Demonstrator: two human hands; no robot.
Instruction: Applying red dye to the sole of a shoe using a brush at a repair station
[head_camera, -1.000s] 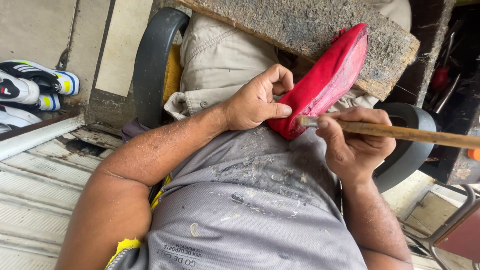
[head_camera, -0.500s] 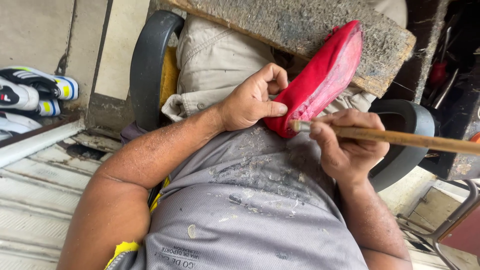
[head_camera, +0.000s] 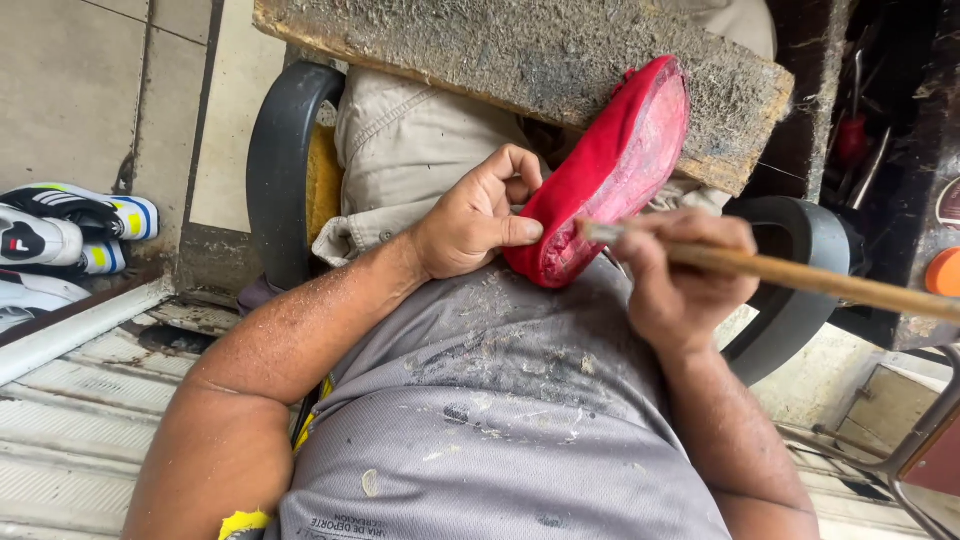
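Note:
My left hand (head_camera: 478, 218) grips the heel end of a red shoe (head_camera: 610, 170), which lies sole-up and tilted against a rough wooden board (head_camera: 480, 50) across my lap. My right hand (head_camera: 680, 275) holds a long wooden stick (head_camera: 800, 272), a brush handle by the look of it. Its tip touches the worn pinkish sole near the heel. The stick runs off to the right. My grey stained shirt (head_camera: 500, 420) fills the lower part of the view.
I sit in a dark plastic chair (head_camera: 275, 170) with a yellow cushion. White and black sports shoes (head_camera: 60, 230) lie on the floor at left. Metal rails run at lower left. A dark cluttered bench with an orange round object (head_camera: 942, 272) stands at right.
The right hand and stick have shifted slightly along the sole near the heel, blurred by motion. The left hand keeps its grip on the shoe.

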